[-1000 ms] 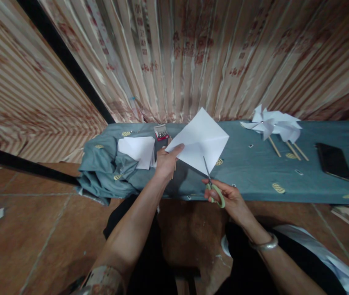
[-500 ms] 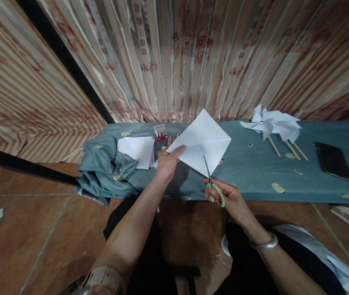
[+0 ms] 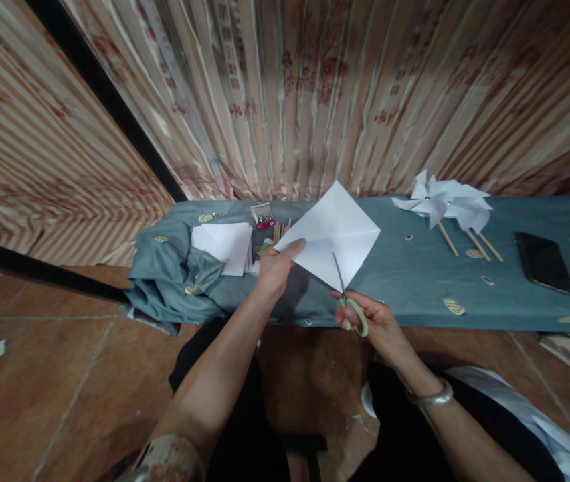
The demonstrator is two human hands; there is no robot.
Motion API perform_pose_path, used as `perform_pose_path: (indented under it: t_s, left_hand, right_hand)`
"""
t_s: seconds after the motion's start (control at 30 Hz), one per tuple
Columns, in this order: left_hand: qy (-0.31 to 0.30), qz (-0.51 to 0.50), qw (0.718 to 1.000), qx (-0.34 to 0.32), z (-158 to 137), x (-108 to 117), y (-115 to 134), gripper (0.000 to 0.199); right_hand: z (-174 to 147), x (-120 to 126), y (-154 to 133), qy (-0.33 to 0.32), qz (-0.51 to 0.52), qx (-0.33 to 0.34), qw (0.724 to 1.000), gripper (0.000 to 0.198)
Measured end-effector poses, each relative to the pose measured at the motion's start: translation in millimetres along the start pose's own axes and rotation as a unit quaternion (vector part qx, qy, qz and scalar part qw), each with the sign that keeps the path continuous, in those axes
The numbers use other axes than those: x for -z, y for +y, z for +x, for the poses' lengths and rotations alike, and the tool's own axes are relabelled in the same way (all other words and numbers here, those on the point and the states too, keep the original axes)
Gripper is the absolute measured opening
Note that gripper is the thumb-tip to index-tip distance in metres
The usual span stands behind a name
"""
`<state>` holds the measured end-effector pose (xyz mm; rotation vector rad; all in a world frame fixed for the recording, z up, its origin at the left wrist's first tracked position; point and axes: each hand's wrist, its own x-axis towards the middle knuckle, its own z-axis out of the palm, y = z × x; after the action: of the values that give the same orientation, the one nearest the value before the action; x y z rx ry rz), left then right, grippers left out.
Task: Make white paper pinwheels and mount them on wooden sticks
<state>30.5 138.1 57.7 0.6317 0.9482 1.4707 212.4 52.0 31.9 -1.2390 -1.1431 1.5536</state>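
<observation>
My left hand [image 3: 275, 266] pinches the left corner of a white square sheet of paper [image 3: 338, 217], its thumb lying on top. The sheet is turned like a diamond above the cloth, with faint creases running across it. In my right hand [image 3: 372, 320] is a pair of scissors [image 3: 355, 316] with light green handles, my fingers through the loops. One blade shows over the paper, pointing from the near corner toward the middle; the other blade is hidden beneath the sheet.
A blue-green cloth [image 3: 415, 288] covers the long table. To the left lie a stack of white paper [image 3: 225, 244], an opened small box of pins [image 3: 263, 217] and several wooden sticks [image 3: 279, 231]. Paper pinwheels [image 3: 445, 201] and a black phone [image 3: 544, 262] rest on the right.
The paper has shifted very slightly right and toward me at its far corner, together with my left hand. The scissors stay at nearly the same place on it.
</observation>
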Motion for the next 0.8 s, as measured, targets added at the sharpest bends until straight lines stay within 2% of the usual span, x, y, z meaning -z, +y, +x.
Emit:
perform_pose_path:
  t_s: [0.8]
  left_hand:
    - [0.008,0.009,1.0,0.007,-1.4,-1.2,-2.1,0.034]
  right_hand:
    - [-0.1,-2.0,-6.1,-0.002,0.009,-0.02,1.0,0.05]
